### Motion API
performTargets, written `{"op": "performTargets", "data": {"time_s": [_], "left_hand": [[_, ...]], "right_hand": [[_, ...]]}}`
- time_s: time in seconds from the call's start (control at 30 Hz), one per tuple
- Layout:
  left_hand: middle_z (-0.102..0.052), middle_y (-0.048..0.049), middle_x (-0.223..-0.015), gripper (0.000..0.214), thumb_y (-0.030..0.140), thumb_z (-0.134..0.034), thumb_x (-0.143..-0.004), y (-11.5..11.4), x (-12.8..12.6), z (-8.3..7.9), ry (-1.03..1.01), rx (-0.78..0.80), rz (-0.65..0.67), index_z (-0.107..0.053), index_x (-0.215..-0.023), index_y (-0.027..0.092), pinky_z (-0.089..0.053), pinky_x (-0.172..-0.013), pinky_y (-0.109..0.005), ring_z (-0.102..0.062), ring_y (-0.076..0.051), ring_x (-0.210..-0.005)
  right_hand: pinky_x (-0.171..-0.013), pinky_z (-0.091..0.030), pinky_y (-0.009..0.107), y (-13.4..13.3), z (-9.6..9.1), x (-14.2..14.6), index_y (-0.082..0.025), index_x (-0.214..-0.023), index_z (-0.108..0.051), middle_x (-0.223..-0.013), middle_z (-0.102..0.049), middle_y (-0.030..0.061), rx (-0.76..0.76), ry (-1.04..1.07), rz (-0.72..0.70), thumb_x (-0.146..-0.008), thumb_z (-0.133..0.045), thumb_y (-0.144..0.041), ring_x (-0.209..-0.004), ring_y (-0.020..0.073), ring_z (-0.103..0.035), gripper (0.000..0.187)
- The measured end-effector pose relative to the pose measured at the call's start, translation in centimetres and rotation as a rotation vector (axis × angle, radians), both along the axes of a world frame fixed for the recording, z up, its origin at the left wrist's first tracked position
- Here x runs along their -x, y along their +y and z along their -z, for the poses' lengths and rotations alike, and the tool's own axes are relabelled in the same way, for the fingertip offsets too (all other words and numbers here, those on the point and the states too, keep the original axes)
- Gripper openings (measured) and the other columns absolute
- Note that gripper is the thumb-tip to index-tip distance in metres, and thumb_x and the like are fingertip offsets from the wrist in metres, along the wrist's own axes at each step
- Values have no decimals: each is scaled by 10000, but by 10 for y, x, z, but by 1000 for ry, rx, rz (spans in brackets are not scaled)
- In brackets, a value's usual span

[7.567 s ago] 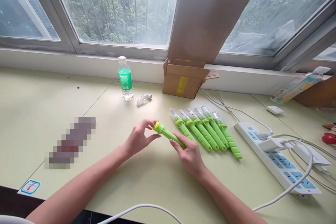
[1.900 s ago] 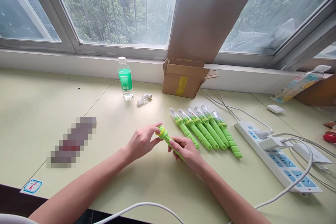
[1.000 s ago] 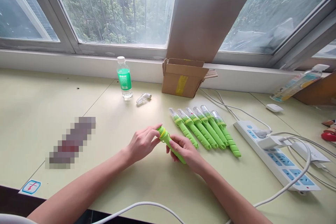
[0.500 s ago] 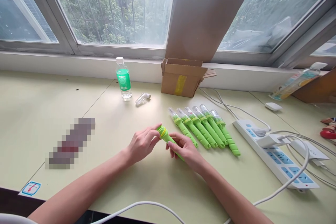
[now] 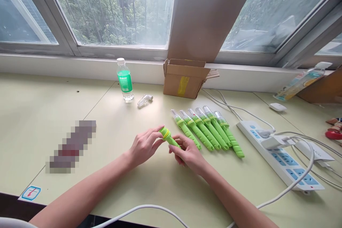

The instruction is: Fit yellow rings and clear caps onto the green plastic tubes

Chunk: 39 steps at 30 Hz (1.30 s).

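Note:
Between my two hands is a green stick-shaped tube [image 5: 171, 139] with a threaded top and a yellow ring. My left hand [image 5: 145, 145] pinches its threaded upper end with thumb and fingers. Lower down, the fingers of my right hand [image 5: 187, 150] wrap round the green body, hiding most of its lower end. No clear cap shows on this one. Just right of my hands, several like green sticks with clear caps [image 5: 207, 130] lie side by side on the table. A small clear plastic piece with a white end [image 5: 145, 101] lies beyond my left hand.
A green-labelled water bottle [image 5: 125, 80] and an open cardboard box [image 5: 184, 80] stand by the window sill. A white power strip [image 5: 280, 160] with plugs and cables lies at right. A white cable [image 5: 149, 206] crosses the table's front edge. A blurred-out object [image 5: 72, 146] lies at left.
My right hand has shifted very slightly on the green stick. Both hands keep their hold, and the things on the table stay where they were.

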State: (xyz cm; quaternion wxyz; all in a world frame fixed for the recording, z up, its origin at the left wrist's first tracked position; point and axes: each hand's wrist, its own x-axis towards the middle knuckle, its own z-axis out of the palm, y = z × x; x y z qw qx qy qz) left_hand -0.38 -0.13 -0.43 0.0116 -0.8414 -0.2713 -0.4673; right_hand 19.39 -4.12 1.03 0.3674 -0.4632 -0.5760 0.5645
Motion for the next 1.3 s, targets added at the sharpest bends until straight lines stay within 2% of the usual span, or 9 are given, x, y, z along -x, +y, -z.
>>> {"op": "performTargets", "data": {"time_s": [0.13, 0.27, 0.4, 0.53, 0.7, 0.83, 1.0, 1.17, 1.3], "left_hand": [[-679, -117, -1151, 140, 187, -633, -849, 0, -1, -3, 12, 2, -20, -545, -959, 186, -585, -682, -249, -703, -180, -934], [-678, -113, -1153, 107, 167, -625, -853, 1, -1, -2, 12, 8, -24, -543, -920, 184, -583, -672, -247, -705, -176, -916], [-674, -111, -1157, 114, 173, -618, -858, 1, -1, -2, 16, 18, 3, -544, -944, 189, -581, -685, -251, -702, -174, -923], [-645, -139, -1195, 236, 263, -657, -834, 1, 1, -2, 40, 63, 41, -521, -1008, 180, -588, -712, -289, -676, -208, -1007], [-656, -121, -1159, 181, 177, -624, -849, 2, 2, 1, 13, 18, 16, -508, -986, 185, -581, -706, -280, -681, -190, -975], [-660, -106, -1154, 154, 123, -620, -842, 1, 3, 1, 13, -22, 11, -520, -941, 188, -563, -674, -265, -688, -171, -898], [-653, -111, -1164, 225, 159, -658, -823, 1, 1, 0, 30, -29, -16, -527, -1005, 187, -570, -711, -287, -679, -190, -943], [-644, -116, -1166, 216, 166, -654, -826, -1, -1, 1, 26, -42, -44, -519, -994, 188, -563, -674, -282, -677, -193, -934], [-640, -118, -1173, 187, 117, -644, -819, -1, 0, 0, 18, -45, -44, -518, -937, 189, -560, -710, -295, -649, -209, -1002]], "right_hand": [[-459, -382, 227, 3, 1, -2, -179, -825, -610, -629, -541, -15, -92, -26, -45, -897, -534, -460, -502, 103, -521, 300], [-442, -333, 225, 3, 2, -3, -175, -740, -585, -523, -448, -43, -90, -28, -59, -920, -489, -465, -446, 88, -456, 355], [-384, -303, 215, 2, 2, -3, -183, -835, -571, -636, -547, -23, -4, 54, -61, -916, -482, -482, -407, 70, -435, 322], [-356, -302, 195, -1, 1, -1, -227, -1018, -481, -674, -597, -47, 62, 106, -35, -838, -636, -427, -364, 55, -405, 310], [-364, -346, 200, 0, 1, -1, -211, -928, -518, -777, -594, -24, 33, 84, -28, -827, -652, -411, -406, 62, -488, 262], [-477, -424, 229, 4, 1, -3, -192, -969, -591, -762, -595, 2, -55, 48, -47, -874, -588, -419, -541, 101, -553, 246], [-431, -340, 219, 2, -2, -2, -185, -917, -596, -740, -569, -2, -66, 8, -50, -926, -482, -448, -465, 65, -451, 287], [-391, -331, 198, -4, -2, 2, -224, -1044, -513, -681, -551, -46, 13, -21, 6, -825, -652, -410, -429, 61, -390, 319], [-418, -381, 211, -2, -1, 1, -220, -1003, -548, -773, -562, -21, -47, -44, 13, -833, -636, -421, -469, 69, -439, 277]]}}
